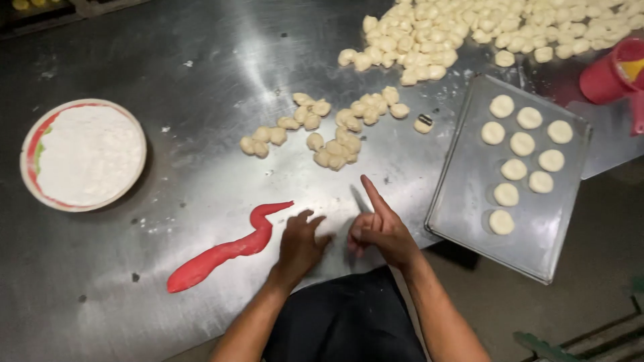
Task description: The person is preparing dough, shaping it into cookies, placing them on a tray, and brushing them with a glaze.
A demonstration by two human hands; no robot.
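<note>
Hands, two, bare, resting at the near edge of a steel table (201,67).

Left hand (300,243): palm down, fingers loosely spread and curled, pressed flat on the table surface; nothing visibly gripped. It lies just beside the thick end of a red dough strip (225,251).

Right hand (380,231): mostly closed into a loose fist, index finger extended and pointing away from the person; whether anything sits under the curled fingers cannot be told. It lies just right of the left hand, close but apart.

Red dough strip: long, tapered, wavy, lying flat on the table, its thin hooked end toward the middle of the table, its other end toward the near left edge.

Small dough pieces (335,131): pale, a loose scatter on the table beyond both hands, well apart from them.

Large dough pile (469,30): many pale pieces heaped at the far right of the table.

Baking tray (469,201): metal, rectangular, to the right of the right hand, overhanging the table edge, carrying nine flattened dough rounds (522,143).

Flour bowl (30,144): round, red-rimmed, filled with white flour, far left of the table.

Red cup (604,77): at the right edge, beyond the tray.
</note>
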